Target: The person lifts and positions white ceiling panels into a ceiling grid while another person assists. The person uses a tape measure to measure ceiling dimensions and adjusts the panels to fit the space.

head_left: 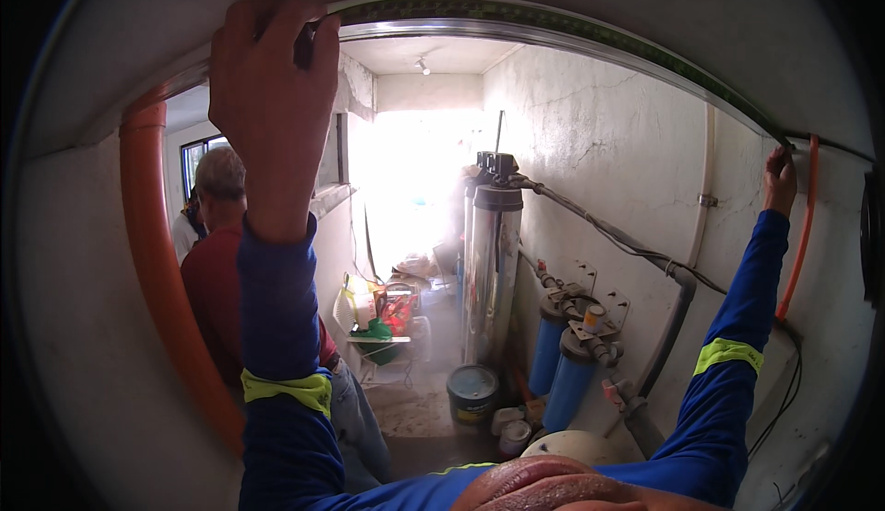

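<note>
Green tape strip [442, 6] along metal rail [442, 27], top of frame. Left hand [272, 96], upper left, clasped round dark object [305, 46]; right hand [780, 179], upper right, at strip's far end, grip unclear. Risk: overhead fatigue or weak pinch letting strip sag off rail.

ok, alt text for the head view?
Raised left hand and right hand hold opposite ends of a green tape along an overhead metal rail. Beyond: a tall shiny tank, blue filters and a bucket, with another person in a red shirt at left.
</note>
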Demonstrator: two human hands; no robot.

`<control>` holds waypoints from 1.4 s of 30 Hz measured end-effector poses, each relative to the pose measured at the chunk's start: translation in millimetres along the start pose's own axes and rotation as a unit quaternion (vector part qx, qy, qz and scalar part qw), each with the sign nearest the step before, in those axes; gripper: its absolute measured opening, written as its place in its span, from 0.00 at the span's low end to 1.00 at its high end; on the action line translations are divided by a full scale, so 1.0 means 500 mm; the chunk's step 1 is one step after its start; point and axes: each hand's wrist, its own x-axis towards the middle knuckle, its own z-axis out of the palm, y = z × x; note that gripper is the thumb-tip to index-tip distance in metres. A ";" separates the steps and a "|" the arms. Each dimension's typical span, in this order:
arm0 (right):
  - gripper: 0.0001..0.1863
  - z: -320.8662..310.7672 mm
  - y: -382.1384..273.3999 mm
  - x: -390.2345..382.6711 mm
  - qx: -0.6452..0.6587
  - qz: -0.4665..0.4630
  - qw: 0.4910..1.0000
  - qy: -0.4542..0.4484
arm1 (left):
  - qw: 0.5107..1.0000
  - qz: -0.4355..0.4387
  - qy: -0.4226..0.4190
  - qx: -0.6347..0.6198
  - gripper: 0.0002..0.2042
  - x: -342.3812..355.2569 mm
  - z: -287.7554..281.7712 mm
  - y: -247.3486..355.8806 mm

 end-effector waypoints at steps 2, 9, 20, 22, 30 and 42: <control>0.13 -0.007 0.000 0.003 -0.009 -0.003 1.000 -0.010 | 1.000 -0.001 -0.003 -0.001 0.08 0.000 0.000 -0.001; 0.13 0.001 0.002 -0.007 -0.017 -0.005 1.000 0.001 | 1.000 0.000 -0.005 -0.009 0.07 0.001 -0.001 -0.001; 0.11 0.007 0.004 -0.002 0.004 0.010 1.000 0.008 | 1.000 0.001 -0.011 -0.004 0.07 0.001 0.001 -0.004; 0.12 0.003 0.004 0.003 0.000 -0.002 1.000 0.024 | 1.000 0.000 -0.011 -0.007 0.06 0.001 0.002 -0.004; 0.09 0.005 0.007 -0.021 -0.071 -0.016 0.996 -0.046 | 1.000 -0.007 -0.002 -0.024 0.06 0.001 0.002 -0.002; 0.08 0.015 0.005 -0.009 -0.042 0.017 0.999 -0.004 | 0.999 -0.027 -0.010 -0.032 0.08 0.001 -0.001 0.002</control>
